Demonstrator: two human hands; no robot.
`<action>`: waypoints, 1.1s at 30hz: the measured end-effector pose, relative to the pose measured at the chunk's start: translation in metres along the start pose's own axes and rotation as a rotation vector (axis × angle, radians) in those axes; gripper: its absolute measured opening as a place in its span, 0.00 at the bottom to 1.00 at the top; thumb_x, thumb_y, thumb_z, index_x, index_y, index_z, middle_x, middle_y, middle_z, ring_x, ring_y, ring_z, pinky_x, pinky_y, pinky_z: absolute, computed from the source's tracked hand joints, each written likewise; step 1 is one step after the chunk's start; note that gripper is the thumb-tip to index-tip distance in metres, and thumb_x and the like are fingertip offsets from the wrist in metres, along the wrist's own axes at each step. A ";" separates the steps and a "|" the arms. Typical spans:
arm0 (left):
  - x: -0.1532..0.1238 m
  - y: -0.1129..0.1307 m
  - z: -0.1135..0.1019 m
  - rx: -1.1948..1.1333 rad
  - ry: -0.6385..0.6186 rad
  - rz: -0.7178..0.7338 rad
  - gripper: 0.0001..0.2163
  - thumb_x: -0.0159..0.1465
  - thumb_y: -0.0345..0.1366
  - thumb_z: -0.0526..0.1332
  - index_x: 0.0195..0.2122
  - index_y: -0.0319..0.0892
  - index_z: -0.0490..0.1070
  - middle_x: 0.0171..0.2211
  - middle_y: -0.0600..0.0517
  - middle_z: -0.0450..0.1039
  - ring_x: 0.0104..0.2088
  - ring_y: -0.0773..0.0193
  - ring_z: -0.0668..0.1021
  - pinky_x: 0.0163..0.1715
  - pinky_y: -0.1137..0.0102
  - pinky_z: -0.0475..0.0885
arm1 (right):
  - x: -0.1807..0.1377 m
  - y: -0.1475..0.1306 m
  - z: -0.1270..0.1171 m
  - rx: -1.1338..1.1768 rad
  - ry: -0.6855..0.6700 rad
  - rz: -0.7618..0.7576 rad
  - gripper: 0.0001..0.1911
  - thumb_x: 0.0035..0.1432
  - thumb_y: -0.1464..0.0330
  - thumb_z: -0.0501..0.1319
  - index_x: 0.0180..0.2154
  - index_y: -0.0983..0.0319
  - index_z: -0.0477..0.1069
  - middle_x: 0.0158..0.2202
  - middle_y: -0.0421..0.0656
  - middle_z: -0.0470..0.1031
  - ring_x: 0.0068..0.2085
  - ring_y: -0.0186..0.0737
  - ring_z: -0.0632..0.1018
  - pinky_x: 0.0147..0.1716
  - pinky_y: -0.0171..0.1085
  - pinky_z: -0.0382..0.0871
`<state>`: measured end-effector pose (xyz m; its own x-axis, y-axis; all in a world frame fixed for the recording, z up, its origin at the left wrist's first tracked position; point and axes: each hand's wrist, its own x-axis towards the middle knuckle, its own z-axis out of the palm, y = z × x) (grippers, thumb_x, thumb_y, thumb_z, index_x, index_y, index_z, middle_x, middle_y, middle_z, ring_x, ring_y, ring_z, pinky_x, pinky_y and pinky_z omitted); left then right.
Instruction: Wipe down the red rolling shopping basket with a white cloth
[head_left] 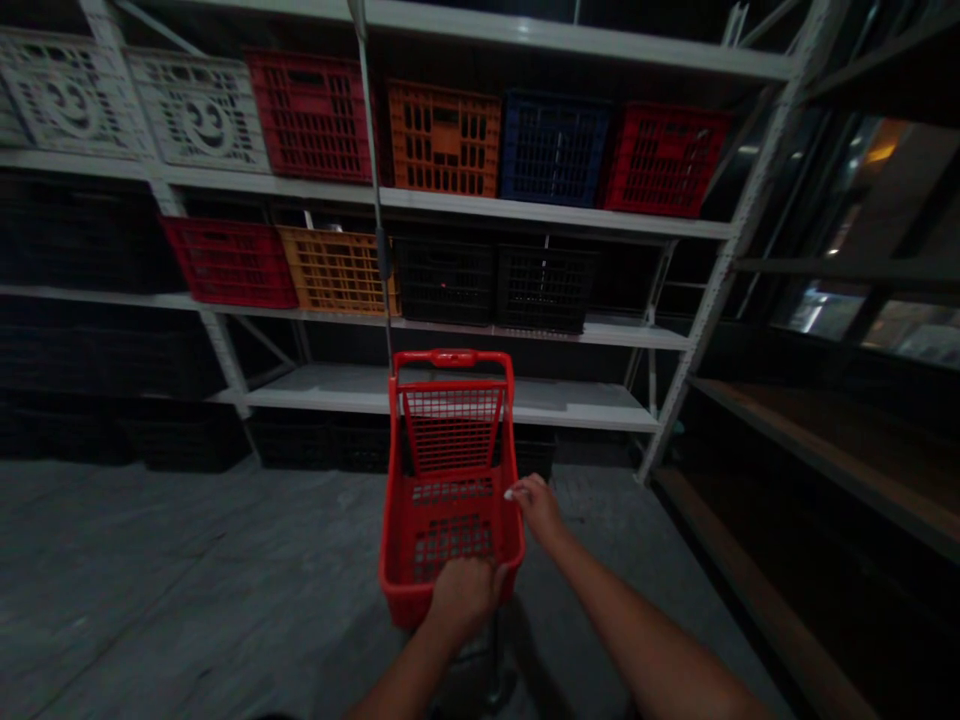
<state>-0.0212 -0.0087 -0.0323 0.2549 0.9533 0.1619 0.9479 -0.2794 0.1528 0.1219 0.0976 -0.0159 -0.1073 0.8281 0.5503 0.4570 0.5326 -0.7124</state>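
A small red plastic shopping cart (450,470) with a grid basket stands in front of me, its handle at the far side toward the shelves. The basket has nothing visible in it. My left hand (466,590) is closed over the near rim of the basket. Just beside the right rim is my right hand (535,502), fingers pinched on a small white thing (510,494) too small to name. Whether this hand also touches the rim I cannot tell.
White metal shelving (465,205) spans the far side, holding red, orange, blue, white and black plastic crates. A thin grey pole (375,170) rises behind the cart. Dark wooden shelves (840,460) run along the right. Grey concrete floor (187,590) lies to the left.
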 end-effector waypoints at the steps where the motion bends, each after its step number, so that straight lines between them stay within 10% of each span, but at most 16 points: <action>1: -0.001 -0.001 -0.001 -0.002 0.006 -0.003 0.27 0.63 0.45 0.36 0.30 0.39 0.72 0.26 0.44 0.75 0.28 0.61 0.76 0.29 0.68 0.66 | 0.012 0.001 0.002 -0.001 0.018 0.009 0.07 0.49 0.73 0.55 0.26 0.61 0.72 0.27 0.40 0.69 0.31 0.36 0.71 0.32 0.33 0.63; 13: -0.012 -0.013 -0.009 0.047 -0.041 0.003 0.25 0.63 0.44 0.37 0.30 0.41 0.73 0.26 0.44 0.76 0.29 0.59 0.77 0.29 0.67 0.66 | -0.075 -0.011 0.003 0.200 -0.066 0.123 0.05 0.48 0.66 0.59 0.27 0.61 0.70 0.27 0.39 0.72 0.29 0.36 0.72 0.27 0.31 0.63; 26: -0.055 -0.043 -0.008 0.035 -0.090 -0.068 0.21 0.62 0.46 0.42 0.32 0.45 0.73 0.31 0.46 0.76 0.33 0.58 0.76 0.33 0.66 0.67 | 0.112 0.025 0.028 0.028 0.148 0.119 0.06 0.45 0.68 0.56 0.23 0.62 0.70 0.24 0.40 0.71 0.28 0.37 0.71 0.29 0.34 0.61; 33: -0.057 -0.045 -0.021 0.008 -0.139 -0.016 0.22 0.62 0.46 0.40 0.29 0.45 0.72 0.28 0.48 0.76 0.31 0.59 0.76 0.31 0.66 0.67 | 0.068 0.025 0.032 0.033 0.106 0.135 0.08 0.47 0.67 0.55 0.23 0.63 0.70 0.22 0.39 0.71 0.26 0.36 0.71 0.27 0.32 0.60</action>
<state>-0.0824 -0.0524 -0.0281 0.2627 0.9646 0.0228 0.9535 -0.2632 0.1468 0.0981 0.1727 -0.0104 0.0473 0.8702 0.4905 0.4312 0.4251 -0.7958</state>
